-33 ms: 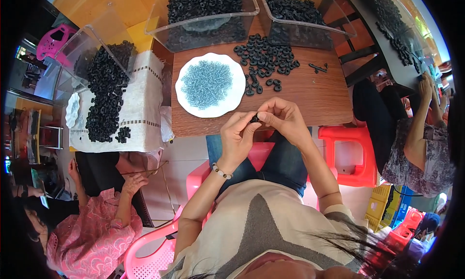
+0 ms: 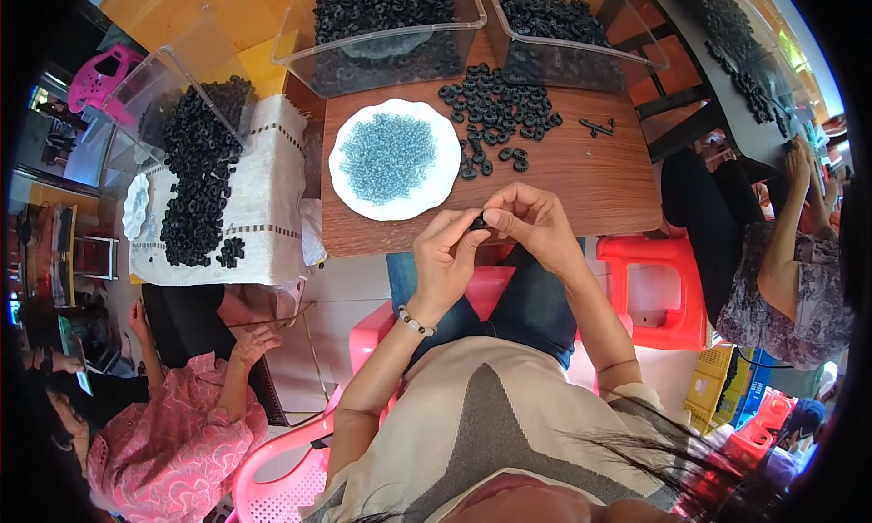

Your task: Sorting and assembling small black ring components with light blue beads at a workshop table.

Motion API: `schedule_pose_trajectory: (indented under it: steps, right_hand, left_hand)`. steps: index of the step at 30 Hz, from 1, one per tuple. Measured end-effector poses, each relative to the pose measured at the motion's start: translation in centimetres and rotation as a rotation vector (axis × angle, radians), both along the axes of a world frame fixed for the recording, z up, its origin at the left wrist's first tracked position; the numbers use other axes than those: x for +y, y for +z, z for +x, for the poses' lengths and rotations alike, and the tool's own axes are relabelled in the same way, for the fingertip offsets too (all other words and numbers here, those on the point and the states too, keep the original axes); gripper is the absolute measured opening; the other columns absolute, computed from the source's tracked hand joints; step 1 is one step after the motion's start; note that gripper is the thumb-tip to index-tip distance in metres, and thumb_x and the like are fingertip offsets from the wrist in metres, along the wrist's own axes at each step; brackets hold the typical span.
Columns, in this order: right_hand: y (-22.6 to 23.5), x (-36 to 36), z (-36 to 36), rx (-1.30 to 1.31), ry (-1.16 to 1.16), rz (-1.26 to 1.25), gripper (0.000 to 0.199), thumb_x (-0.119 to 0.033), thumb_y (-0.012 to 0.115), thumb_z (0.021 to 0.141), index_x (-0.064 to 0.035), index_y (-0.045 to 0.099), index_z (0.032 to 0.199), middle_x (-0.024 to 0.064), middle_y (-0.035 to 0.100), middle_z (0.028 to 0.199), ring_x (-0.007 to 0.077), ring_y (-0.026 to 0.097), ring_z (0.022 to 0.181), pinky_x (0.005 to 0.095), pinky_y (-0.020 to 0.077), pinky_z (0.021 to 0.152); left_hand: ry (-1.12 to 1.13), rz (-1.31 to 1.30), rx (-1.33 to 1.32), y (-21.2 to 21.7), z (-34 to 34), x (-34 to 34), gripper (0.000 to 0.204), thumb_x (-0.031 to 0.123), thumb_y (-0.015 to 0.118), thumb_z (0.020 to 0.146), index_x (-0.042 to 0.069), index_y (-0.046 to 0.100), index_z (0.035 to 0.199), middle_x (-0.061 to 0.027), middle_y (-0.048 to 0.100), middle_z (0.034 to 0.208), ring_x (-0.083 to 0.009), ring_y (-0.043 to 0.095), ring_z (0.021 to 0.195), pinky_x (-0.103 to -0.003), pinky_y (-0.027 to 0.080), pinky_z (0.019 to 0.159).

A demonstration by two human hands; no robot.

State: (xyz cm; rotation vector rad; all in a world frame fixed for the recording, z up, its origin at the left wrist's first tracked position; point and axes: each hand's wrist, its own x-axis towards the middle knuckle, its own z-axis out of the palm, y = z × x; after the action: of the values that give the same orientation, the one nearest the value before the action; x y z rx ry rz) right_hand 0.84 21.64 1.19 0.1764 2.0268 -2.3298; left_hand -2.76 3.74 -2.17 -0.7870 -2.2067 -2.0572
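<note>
Head view: a small black ring (image 2: 478, 222) is pinched between the fingertips of the left hand (image 2: 445, 255) and right hand (image 2: 531, 219) at the near edge of a wooden table (image 2: 599, 182) — just beside a white plate (image 2: 345, 173) of 1 heap of pale blue beads (image 2: 389, 157), with loose black rings (image 2: 500, 105) scattered behind.

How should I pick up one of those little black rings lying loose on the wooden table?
Pick a black ring at the near edge of the loose pile, where it lies flat and apart from the others. Come straight down from above and pinch its outer rim between thumb and forefinger; its flat pose probably leaves no other part to grip.
</note>
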Motion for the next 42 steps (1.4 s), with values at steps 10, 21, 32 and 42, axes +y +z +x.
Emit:
schedule_pose_trajectory:
  steps: [10,21,32,42]
  right_hand:
    - [1.0,-1.0,1.2,0.01,-0.062,-0.099,0.019,-0.013,0.075,0.096,-0.0003,0.074,0.111,0.0034,0.073,0.09,0.0078,0.064,0.076,0.024,0.0556,0.067]
    - [1.8,-0.8,2.5,0.001,-0.064,0.007,0.018,-0.008,0.073,0.098,0.0028,0.072,0.112,0.0052,0.074,0.1,0.0084,0.068,0.089,0.0227,0.0555,0.078]
    - [1.9,-0.3,3.2,-0.031,-0.012,0.167,0.013,0.0,0.071,0.096,0.0046,0.072,0.107,0.0044,0.074,0.097,0.0071,0.068,0.086,0.0213,0.0562,0.075]
    - [2.7,-0.3,3.2,-0.034,-0.011,0.344,0.008,-0.002,0.075,0.093,0.005,0.073,0.096,0.0014,0.071,0.086,0.0042,0.064,0.078,0.021,0.0517,0.067]
  left_hand:
    - [-0.015,-0.049,-0.016,0.9,0.7,-0.8,0.027,0.008,0.075,0.094,-0.003,0.073,0.119,-0.0109,0.072,0.102,-0.0171,0.067,0.09,-0.028,0.053,0.081]
    - [0.013,-0.126,0.143,1.5,1.0,-0.9,0.028,0.003,0.076,0.09,0.002,0.075,0.118,-0.0121,0.071,0.097,-0.0236,0.07,0.08,-0.031,0.055,0.069]
    - [0.005,-0.182,0.212,1.3,1.7,-1.1,0.035,-0.001,0.077,0.086,0.004,0.074,0.121,-0.0123,0.071,0.1,-0.0255,0.07,0.082,-0.034,0.056,0.069]
    - [-0.019,-0.217,0.266,1.1,1.8,-1.5,0.04,-0.004,0.076,0.084,0.003,0.073,0.123,-0.0146,0.073,0.104,-0.0293,0.071,0.087,-0.037,0.058,0.074]
